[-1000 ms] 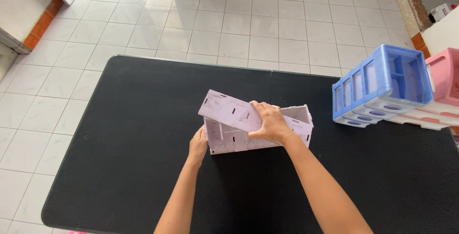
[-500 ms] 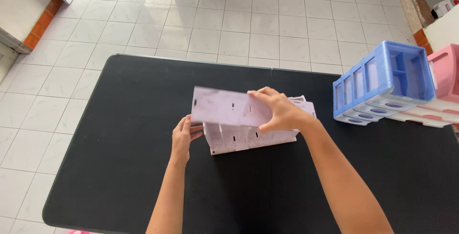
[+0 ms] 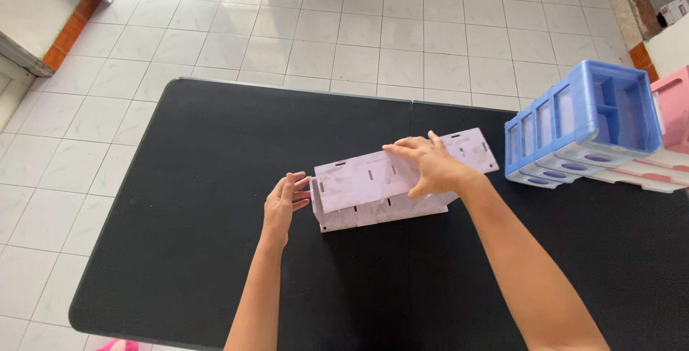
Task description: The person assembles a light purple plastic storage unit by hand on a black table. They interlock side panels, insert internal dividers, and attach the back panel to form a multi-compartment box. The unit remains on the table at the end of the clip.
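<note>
A pale lilac plastic drawer frame lies on the black table near its middle. A flat lilac panel with small slots rests across the top of the frame. My right hand lies flat on that panel, fingers spread and pressing down. My left hand is open, its fingertips against the left end of the frame.
A blue plastic drawer unit lies tilted at the table's right edge, with a pink one behind it and white-pink parts under them. White tiled floor surrounds the table.
The panel has come down from a tilted hold onto the frame's top. My right hand went from gripping its edge to lying flat on it. My left hand let go and opened.
</note>
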